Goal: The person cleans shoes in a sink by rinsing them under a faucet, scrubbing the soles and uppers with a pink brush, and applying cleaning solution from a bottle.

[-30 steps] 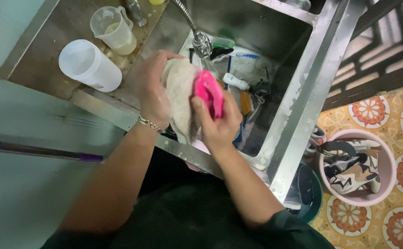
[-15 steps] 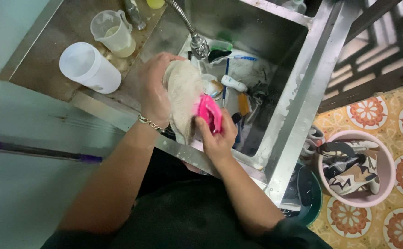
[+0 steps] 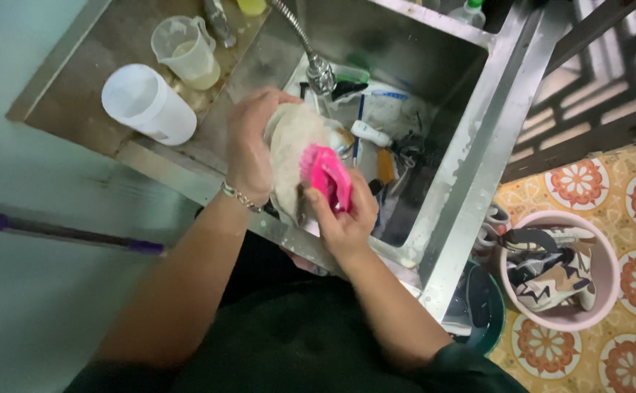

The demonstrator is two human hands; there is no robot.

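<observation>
Over the steel sink (image 3: 470, 145), left hand (image 3: 249, 149) grips a pale shoe (image 3: 289, 156), right hand (image 3: 343, 218) presses pink brush (image 3: 329, 178) against it

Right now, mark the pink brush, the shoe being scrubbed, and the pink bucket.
pink brush (image 3: 329, 178), head view, on the back of its pink body.
beige shoe (image 3: 289, 156), head view, on its pale side between the hands.
pink bucket (image 3: 607, 256), head view, on its right rim.
</observation>
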